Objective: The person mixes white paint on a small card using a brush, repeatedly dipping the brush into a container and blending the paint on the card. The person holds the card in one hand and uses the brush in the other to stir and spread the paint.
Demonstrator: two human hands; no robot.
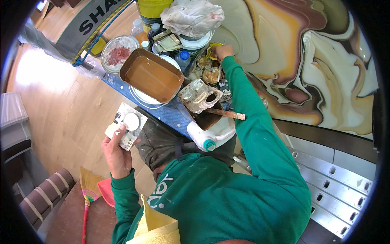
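My left hand (118, 156) grips a flat, pale grey-and-white piece (132, 134) with printing, thumb on top. On its face is a round white disc (131, 121), either a cap or a dab of paste; I cannot tell which. At the far side of the cluttered blue surface, my right hand (223, 52) is curled beside a crumpled yellow thing (213, 49), its fingertips hidden. Just below it stand several paint-crusted cans (210, 75). Nearer to me are a smeared container (199, 96) with a dark opening and a tray of brown liquid (152, 75).
A white jug (211, 134) with a green cap sits at the near edge. Left of the tray is a tub (119, 54) with reddish residue. A marbled panel (304, 61) rises at right, above a metal ladder (333, 187). A broom (87, 185) lies lower left.
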